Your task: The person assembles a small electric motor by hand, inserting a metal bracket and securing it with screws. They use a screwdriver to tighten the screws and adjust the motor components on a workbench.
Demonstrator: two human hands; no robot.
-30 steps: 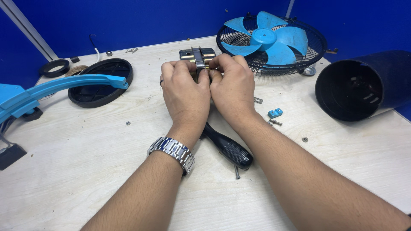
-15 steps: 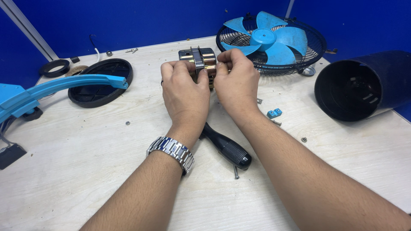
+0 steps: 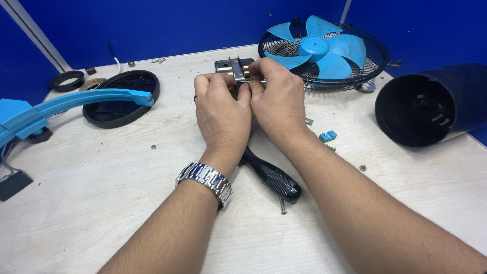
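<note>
Both hands meet over a small metal fan motor [image 3: 234, 70] above the wooden table [image 3: 101, 193]. My left hand [image 3: 221, 114], with a steel wristwatch on its wrist, grips the motor's near side. My right hand [image 3: 278, 101] pinches the motor from the right, fingertips on its top edge. Most of the motor is hidden behind the fingers; only its grey plate and a brass-coloured band show. A black-handled screwdriver [image 3: 271, 177] lies on the table under my forearms.
A blue fan blade in a black wire grille [image 3: 324, 53] lies behind the hands. A black cylindrical housing [image 3: 431, 104] rests at right, a round black cover [image 3: 122, 96] and a blue stand arm [image 3: 66, 104] at left. Loose screws and a small blue clip [image 3: 327, 136] are scattered about.
The hands have shifted slightly on the motor, turning it a little between the fingers; nothing else on the table has moved.
</note>
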